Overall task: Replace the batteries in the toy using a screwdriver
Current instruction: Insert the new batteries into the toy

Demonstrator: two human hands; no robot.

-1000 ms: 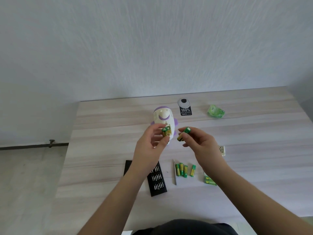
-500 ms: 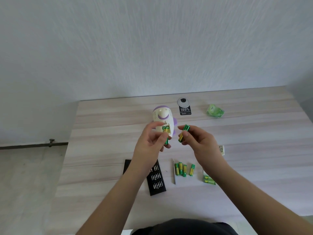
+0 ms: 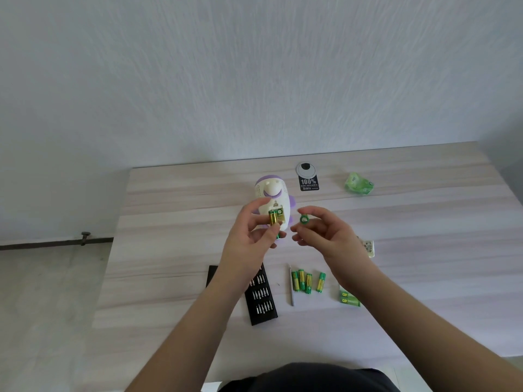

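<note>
the right hand [image 3: 325, 236] is turning its pinched battery [image 3: 304, 219] end-on; the left hand [image 3: 252, 233] is gripping two batteries [image 3: 273, 217]. light, slick cylinders, probably best pinched mid-body.

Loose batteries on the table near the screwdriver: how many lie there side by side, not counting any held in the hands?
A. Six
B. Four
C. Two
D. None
B. Four green and yellow batteries lie in a row on the table, just right of the thin screwdriver; the others in view are held in the left hand and the right hand.
</note>
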